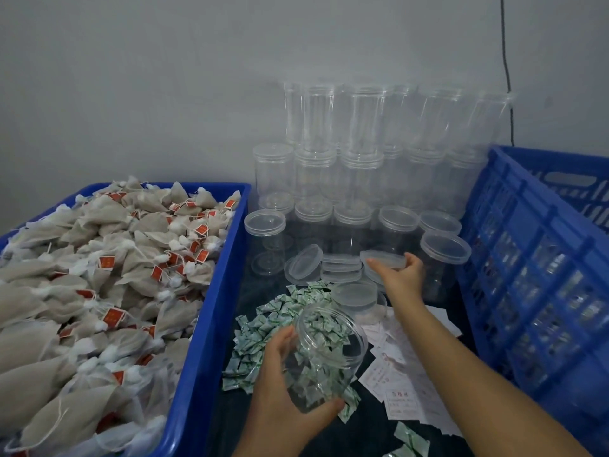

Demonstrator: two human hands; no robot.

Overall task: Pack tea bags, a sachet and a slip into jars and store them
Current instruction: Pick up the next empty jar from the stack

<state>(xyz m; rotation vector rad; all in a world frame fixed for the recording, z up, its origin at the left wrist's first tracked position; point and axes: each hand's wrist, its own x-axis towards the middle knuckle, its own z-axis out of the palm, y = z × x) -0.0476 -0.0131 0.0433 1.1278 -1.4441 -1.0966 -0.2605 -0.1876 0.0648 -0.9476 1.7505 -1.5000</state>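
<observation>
Jar (324, 354) sits low in the middle of the frame, clear plastic, no lid, tipped so its open mouth faces up and to the right, and it looks empty, you just see the stuff underneath through it. Left hand (290, 387) has it wrapped, fingers curled round the lower body and thumb up along the left side. Right hand (400, 275) is reaching further up toward the center, fingers closed on a clear lid (384, 258) at the edge of a little pile of loose lids (339, 268). Under and around the jar there's a scatter of small green and white sachets (263, 328) on a dark tabletop (379, 427), and just right of the jar a bunch of white paper slips (402, 384) with red print, partly under the right forearm. Left side of the frame is a blue tub (211, 318) heaped with beige tea bags (99, 278) on strings with red tags. Upper center, against a grey wall (164, 77), there's a stack of lidded clear jars (362, 166) several rows high. Right edge has a blue slotted crate (527, 275), and through the slots you can make out more clear jars, can't tell how many. A black cable (506, 61) runs down the wall at upper right.
</observation>
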